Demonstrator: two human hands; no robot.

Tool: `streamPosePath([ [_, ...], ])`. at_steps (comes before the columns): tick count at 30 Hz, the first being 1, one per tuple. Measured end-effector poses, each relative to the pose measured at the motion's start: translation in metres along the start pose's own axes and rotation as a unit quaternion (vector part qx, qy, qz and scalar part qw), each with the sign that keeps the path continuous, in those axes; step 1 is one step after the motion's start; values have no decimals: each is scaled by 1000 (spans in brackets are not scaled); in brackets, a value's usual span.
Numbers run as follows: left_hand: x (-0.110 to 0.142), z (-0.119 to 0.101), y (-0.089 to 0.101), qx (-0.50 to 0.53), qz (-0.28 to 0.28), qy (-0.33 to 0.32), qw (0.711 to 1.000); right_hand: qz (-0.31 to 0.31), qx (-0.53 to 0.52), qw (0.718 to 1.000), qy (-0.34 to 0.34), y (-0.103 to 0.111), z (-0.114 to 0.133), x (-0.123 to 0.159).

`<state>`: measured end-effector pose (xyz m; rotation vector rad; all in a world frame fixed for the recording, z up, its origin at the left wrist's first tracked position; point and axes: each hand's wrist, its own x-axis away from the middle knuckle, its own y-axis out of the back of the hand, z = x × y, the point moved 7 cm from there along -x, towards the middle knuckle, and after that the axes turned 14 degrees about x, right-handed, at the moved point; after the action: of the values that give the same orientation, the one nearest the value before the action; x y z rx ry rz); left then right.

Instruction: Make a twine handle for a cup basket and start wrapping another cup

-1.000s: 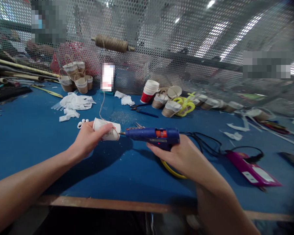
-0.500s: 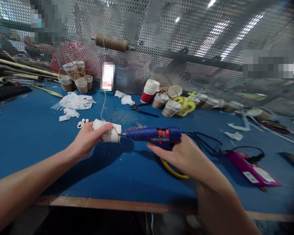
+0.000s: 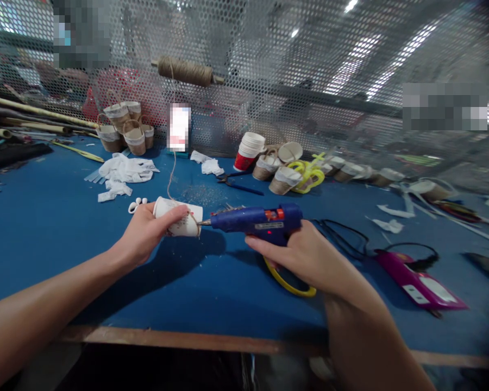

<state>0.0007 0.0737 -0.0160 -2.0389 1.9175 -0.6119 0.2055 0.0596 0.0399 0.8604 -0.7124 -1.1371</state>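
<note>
My left hand (image 3: 149, 231) is closed around a white paper cup (image 3: 194, 214), which lies on its side above the table. A strand of twine (image 3: 170, 182) comes down from a twine spool (image 3: 185, 71) on the mesh and wraps the cup near its right end, under my thumb. My right hand (image 3: 295, 247) grips a blue hot glue gun (image 3: 248, 220) with a small red light on its side. The gun's metal nozzle meets the cup's end beside the twine. Beneath my right hand lie scissors with a yellow handle (image 3: 289, 282), partly hidden.
Twine-wrapped cups with handles (image 3: 134, 141) stand back left, near white lace scraps (image 3: 128, 168). Stacked paper cups (image 3: 250, 149), pliers (image 3: 244, 188) and a yellow-green ribbon (image 3: 309, 176) lie toward the back. A magenta power strip (image 3: 419, 282) with black cables is at right. A mesh panel rises behind.
The glue gun's rear has risen slightly, tilting its nozzle a little downward at the cup. My left hand and the cup have barely moved.
</note>
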Motion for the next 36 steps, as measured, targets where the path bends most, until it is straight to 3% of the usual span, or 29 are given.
streamPosePath([
  [12, 4, -1, -5, -7, 48, -50, 998, 15, -54, 998, 20, 4, 2, -4],
  [19, 4, -2, -4, -15, 58, -56, 997, 65, -76, 994, 35, -2, 3, -2],
  [26, 6, -5, -7, -3, 69, -71, 995, 40, -108, 993, 34, 3, 1, -5],
  [32, 6, -3, -6, -5, 66, -61, 996, 78, -98, 991, 46, -2, 1, -3],
  [36, 7, -3, -8, -9, 73, -66, 995, 65, -111, 991, 44, -1, 0, -5],
])
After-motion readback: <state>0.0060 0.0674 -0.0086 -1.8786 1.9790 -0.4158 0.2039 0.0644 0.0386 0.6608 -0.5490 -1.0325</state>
